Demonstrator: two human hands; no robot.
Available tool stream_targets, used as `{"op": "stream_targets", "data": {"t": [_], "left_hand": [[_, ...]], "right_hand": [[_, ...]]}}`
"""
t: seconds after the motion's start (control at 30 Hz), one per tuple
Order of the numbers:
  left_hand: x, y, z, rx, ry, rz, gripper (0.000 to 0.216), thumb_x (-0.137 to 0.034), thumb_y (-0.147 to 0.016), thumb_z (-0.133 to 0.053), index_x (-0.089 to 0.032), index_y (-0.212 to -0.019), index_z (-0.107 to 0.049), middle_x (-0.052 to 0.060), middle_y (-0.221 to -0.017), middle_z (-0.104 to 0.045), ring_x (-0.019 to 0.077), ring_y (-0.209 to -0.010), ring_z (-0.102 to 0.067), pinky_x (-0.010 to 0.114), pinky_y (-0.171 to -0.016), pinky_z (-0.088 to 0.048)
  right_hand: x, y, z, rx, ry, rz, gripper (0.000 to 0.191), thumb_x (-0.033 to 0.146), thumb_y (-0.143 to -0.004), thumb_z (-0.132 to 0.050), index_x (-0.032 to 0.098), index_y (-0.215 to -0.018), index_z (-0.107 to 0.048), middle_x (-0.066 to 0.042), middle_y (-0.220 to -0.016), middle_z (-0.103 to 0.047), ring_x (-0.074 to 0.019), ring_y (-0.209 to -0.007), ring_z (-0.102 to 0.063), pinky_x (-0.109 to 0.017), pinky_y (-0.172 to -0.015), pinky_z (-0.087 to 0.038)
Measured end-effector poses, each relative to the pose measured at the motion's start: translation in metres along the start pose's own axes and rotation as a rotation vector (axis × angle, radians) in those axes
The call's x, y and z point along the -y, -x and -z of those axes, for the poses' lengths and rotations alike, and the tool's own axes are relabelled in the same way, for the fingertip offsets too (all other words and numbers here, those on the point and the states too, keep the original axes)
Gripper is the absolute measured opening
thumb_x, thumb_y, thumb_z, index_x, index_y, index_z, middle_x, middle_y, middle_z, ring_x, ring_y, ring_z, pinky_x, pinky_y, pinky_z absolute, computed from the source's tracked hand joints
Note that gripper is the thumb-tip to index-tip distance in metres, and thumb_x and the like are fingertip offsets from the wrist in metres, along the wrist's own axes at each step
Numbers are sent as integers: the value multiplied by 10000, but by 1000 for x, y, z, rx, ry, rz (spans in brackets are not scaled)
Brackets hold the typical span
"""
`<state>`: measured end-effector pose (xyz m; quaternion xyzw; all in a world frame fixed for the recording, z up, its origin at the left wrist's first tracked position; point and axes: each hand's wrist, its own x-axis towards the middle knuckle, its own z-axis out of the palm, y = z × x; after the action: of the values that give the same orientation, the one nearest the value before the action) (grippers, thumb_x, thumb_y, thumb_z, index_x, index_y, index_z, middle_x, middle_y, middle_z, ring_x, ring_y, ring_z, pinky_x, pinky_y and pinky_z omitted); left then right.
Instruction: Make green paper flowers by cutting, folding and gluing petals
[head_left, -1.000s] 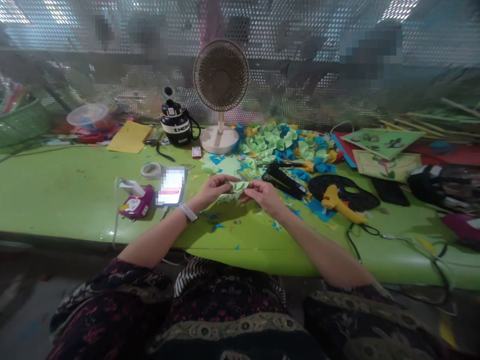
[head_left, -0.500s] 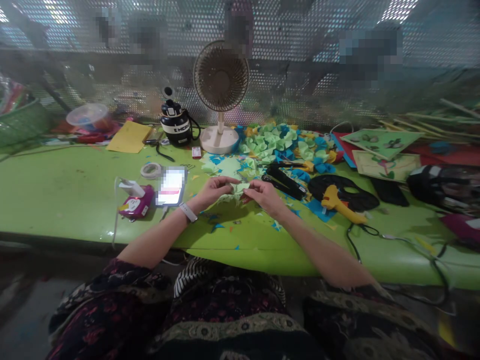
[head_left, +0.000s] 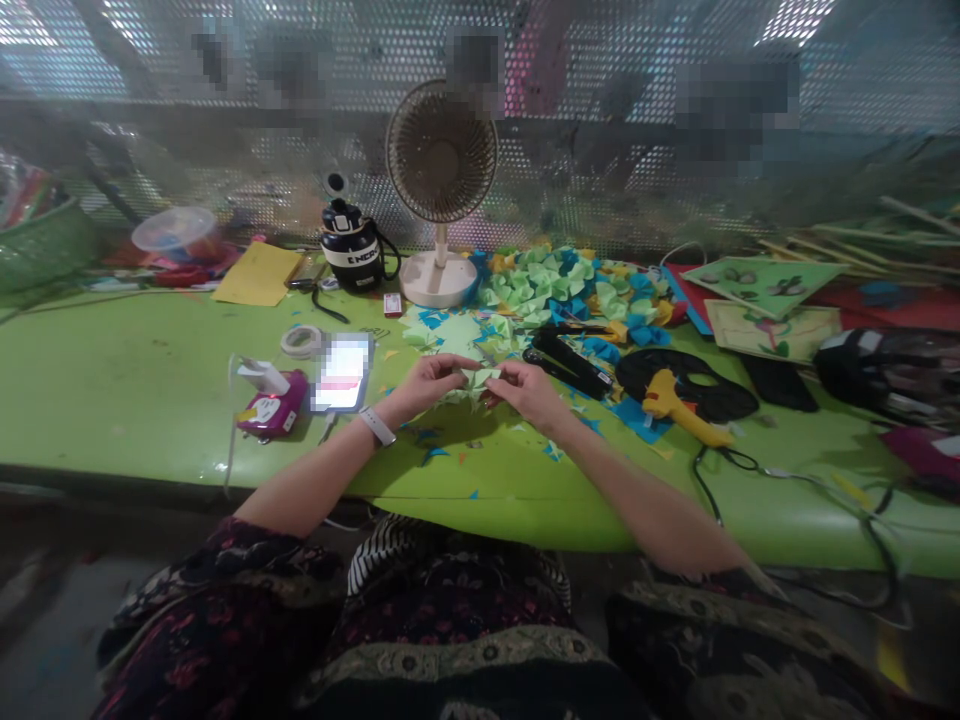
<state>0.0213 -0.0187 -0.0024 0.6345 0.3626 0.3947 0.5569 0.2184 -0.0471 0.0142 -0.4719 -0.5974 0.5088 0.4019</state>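
Note:
A small piece of pale green paper (head_left: 481,380) with folded edges is held between my two hands, above the green table. My left hand (head_left: 433,385) pinches its left side between thumb and fingers. On its right side, my right hand (head_left: 525,388) grips it the same way. Paper scraps (head_left: 435,453) in blue, green and orange are strewn under and around the hands. Just right of my right hand lies a black stapler (head_left: 568,366). Behind the hands is a heap of folded paper pieces (head_left: 555,285) in green, blue and yellow.
To the left are a lit phone (head_left: 343,373), a purple power socket (head_left: 275,405) with a charger, and a tape roll (head_left: 302,341). A fan (head_left: 442,160) and a dark bottle (head_left: 351,250) stand behind. A yellow glue gun (head_left: 686,410) with a cord lies at right.
Both hands stay in nearly the same place, still pinching the green paper. The paper's upper edge has shifted slightly between the fingers.

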Motion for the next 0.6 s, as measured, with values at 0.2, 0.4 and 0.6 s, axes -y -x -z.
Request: {"op": "stream_targets", "data": {"t": [0.2, 0.4, 0.6], "left_hand": [[5, -2, -1, 6, 36, -40, 330, -161, -754, -680, -138, -1083, -713, 7, -733, -663, 67, -550, -508, 188, -517, -389], [6, -3, -1, 10, 151, 8, 293, -145, -759, -706, -132, -1052, -700, 33, -858, -708, 90, -689, -634, 231, -694, -515], [3, 1, -6, 25, 267, 7, 346, -196, -749, -768, -132, -1076, -674, -8, -751, -672, 94, -695, -644, 266, -778, -550]], "right_hand": [[-15, -4, 1, -62, 201, 87, 241, 347, -753, -659, 190, -927, -600, -34, -818, -704, -183, -689, -673, -331, -679, -553], [-22, -3, 3, -194, 528, 448, 313, 231, -803, -608, 221, -1117, -604, -93, -1128, -680, -247, -1014, -656, -413, -908, -530], [-22, -2, 6, -222, 678, 689, 202, 244, -898, -550, 234, -1058, -673, -104, -1184, -679, -260, -1153, -610, -471, -1033, -471]]}}
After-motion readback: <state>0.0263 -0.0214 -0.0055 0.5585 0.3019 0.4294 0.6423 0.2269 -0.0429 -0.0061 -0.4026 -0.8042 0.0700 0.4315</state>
